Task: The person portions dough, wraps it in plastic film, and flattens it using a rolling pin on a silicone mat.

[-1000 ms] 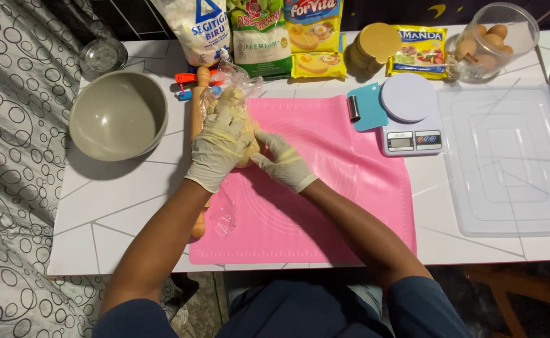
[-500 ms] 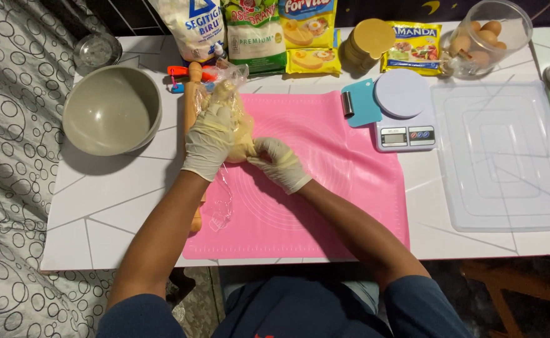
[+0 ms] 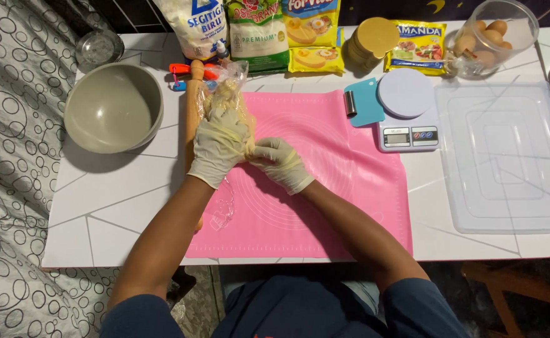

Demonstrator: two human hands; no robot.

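Both my hands wear pale latex gloves. My left hand [image 3: 217, 145] grips a clear plastic bag of yellowish dough [image 3: 226, 95] at the left edge of the pink silicone mat [image 3: 344, 188]. My right hand [image 3: 280, 163] pinches the lower end of the same bag, right next to the left hand. A wooden rolling pin [image 3: 193, 103] lies along the mat's left edge, partly hidden under my left hand and forearm.
A grey bowl [image 3: 113, 107] sits left of the mat. A white kitchen scale [image 3: 407, 112] and teal scraper [image 3: 364, 103] lie to its right, then a clear plastic lid [image 3: 506, 156]. Food packets, a yellow-lidded jar [image 3: 372, 41] and a jar of eggs [image 3: 489, 37] line the back.
The hands stay clasped on the dough bag with only small shifts. The camera view has moved slightly.
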